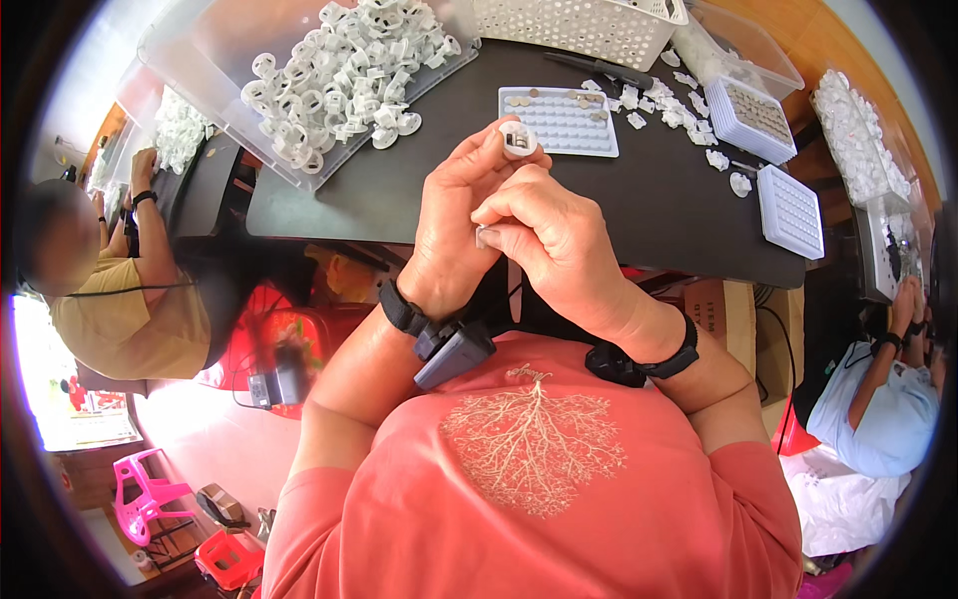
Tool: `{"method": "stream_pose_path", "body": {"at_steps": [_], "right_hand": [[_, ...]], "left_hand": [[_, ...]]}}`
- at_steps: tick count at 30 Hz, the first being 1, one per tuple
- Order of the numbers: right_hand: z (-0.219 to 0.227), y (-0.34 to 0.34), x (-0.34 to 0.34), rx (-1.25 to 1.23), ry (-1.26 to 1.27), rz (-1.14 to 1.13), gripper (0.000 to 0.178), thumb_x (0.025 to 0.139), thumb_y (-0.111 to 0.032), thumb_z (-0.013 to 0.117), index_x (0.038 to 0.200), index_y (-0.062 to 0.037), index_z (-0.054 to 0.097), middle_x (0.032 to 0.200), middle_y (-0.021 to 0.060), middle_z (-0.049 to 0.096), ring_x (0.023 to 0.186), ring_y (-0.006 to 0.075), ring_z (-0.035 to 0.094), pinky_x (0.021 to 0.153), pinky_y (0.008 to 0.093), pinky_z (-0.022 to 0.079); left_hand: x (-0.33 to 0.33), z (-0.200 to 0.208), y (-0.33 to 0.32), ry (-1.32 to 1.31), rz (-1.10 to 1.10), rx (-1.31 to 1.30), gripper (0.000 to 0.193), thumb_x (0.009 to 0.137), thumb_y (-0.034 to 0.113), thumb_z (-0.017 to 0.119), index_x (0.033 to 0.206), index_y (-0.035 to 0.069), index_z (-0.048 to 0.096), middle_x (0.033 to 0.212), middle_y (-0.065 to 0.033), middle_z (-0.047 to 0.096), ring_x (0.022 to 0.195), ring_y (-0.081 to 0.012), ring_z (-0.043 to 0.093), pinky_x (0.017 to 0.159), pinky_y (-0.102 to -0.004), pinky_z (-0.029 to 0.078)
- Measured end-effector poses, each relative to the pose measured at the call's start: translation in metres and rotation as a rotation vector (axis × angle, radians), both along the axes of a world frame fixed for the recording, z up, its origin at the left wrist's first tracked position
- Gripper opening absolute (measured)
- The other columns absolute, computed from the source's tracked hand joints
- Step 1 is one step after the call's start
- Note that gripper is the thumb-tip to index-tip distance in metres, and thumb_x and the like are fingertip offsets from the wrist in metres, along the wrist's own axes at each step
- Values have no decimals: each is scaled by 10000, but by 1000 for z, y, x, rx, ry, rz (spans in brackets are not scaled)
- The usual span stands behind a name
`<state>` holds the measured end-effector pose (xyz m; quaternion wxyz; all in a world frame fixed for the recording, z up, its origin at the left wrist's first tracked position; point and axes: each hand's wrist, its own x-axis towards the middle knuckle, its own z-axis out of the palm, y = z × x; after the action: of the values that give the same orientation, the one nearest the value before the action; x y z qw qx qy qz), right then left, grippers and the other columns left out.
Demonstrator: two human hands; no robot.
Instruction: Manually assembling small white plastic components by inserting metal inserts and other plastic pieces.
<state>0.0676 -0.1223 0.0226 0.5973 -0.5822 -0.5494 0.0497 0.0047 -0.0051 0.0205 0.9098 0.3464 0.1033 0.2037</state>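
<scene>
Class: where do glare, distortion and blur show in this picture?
Head view: glare washes out the pink floor at left; the scene bows toward a dark rim; a co-worker's head at left is blurred, while the left hand and right hand look sharp.

We look down from the head. Our fisheye takes in left hand [454, 208], right hand [564, 238] and worktop [679, 205] close below.

At the middle are one left hand [451, 205], one right hand [561, 235] and one round white part [518, 140]. The bench [664, 205] carries two clear bins [215, 75], one perforated white basket [579, 30], trays [544, 140] in three places and loose white parts [672, 115] too many to count.
</scene>
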Motion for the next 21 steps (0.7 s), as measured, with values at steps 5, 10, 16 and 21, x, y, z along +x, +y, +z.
{"method": "stream_pose_path", "body": {"at_steps": [5, 10, 16, 21], "right_hand": [[-4, 1, 2, -43, -16, 31, 160, 798, 34, 708, 906, -49, 625, 841, 87, 613, 721, 291, 640, 626, 368, 515], [3, 5, 2, 54, 25, 88, 168, 794, 49, 721, 910, -53, 654, 797, 77, 609, 691, 250, 620, 618, 343, 500], [-5, 9, 0, 55, 7, 45, 154, 803, 35, 728, 912, -48, 658, 781, 84, 625, 679, 243, 640, 621, 331, 515], [-2, 6, -4, -14, 59, 40, 153, 804, 6, 743, 896, -37, 629, 780, 96, 632, 668, 251, 644, 603, 339, 513]], "left_hand": [[-4, -4, 0, 38, 9, 0, 384, 1044, 320, 527, 1287, 22, 543, 1045, -99, 636, 1004, -202, 614, 890, -333, 517], [-6, 1, 2, 9, -11, 37, 384, 1034, 314, 552, 1279, 19, 549, 1036, -97, 638, 995, -196, 614, 889, -332, 514], [-1, -2, 4, 13, 45, -54, 322, 1018, 190, 585, 1250, -30, 552, 1019, -115, 654, 931, -221, 646, 841, -341, 546], [2, 2, 0, 93, 108, -19, 341, 1010, 185, 600, 1256, -44, 546, 1023, -124, 657, 924, -225, 651, 832, -340, 551]]}}
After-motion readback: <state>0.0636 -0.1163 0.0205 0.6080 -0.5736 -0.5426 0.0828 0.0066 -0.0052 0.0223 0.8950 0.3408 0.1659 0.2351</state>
